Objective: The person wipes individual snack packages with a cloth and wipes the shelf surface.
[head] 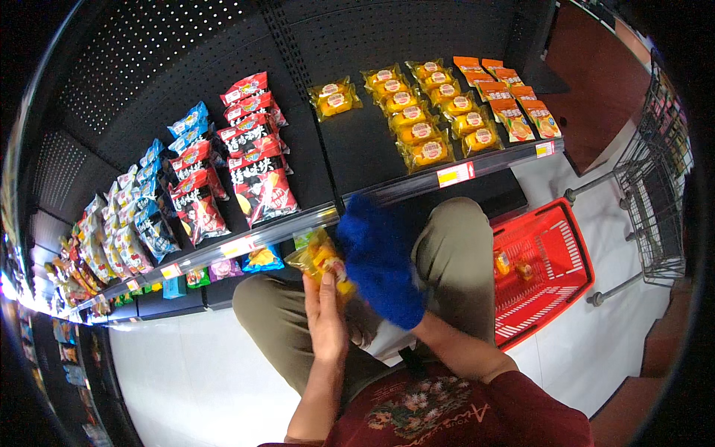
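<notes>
My left hand (325, 313) is bare and grips a yellow cake in a clear plastic wrapper (323, 254) in front of the shelf edge. Beside it on the right is my right hand, holding a blue cloth (380, 268) that hides the fingers and looks blurred. The cloth lies against or very near the wrapper. Behind the hands, similar wrapped yellow cakes (412, 115) stand in rows on the black shelf (357, 151), with two more in a shorter row to the left. At the right end are orange snack packets (511, 117).
Red chip bags (262, 184) and blue bags (153, 229) fill the shelf's left part. More packets (262, 258) lie on a lower shelf. On the floor at right sits a red plastic basket (578, 251) holding wrapped cakes, near a wire shopping cart (653, 218).
</notes>
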`<move>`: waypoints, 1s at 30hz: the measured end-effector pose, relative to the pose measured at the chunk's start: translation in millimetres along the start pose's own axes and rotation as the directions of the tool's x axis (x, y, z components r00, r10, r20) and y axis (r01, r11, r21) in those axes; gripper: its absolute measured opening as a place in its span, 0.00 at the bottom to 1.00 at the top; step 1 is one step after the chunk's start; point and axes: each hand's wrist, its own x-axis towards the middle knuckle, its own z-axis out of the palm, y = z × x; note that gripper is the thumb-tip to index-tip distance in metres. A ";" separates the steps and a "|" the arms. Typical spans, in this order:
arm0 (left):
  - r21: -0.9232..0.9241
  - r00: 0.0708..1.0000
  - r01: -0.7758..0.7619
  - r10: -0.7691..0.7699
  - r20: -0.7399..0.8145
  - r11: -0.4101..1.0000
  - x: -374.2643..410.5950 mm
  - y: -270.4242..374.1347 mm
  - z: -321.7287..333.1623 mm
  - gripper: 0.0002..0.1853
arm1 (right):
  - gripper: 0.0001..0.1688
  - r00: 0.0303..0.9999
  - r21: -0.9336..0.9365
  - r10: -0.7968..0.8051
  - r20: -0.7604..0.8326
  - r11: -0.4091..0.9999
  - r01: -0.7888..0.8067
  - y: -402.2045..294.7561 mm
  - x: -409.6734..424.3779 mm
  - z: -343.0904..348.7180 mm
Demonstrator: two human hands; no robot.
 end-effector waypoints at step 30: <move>0.398 0.625 -0.688 0.218 0.750 0.607 46.5 11.0 160.1 0.22 | 0.20 0.962 -0.066 0.255 0.097 0.966 -0.250 1.3 10.1 -46.9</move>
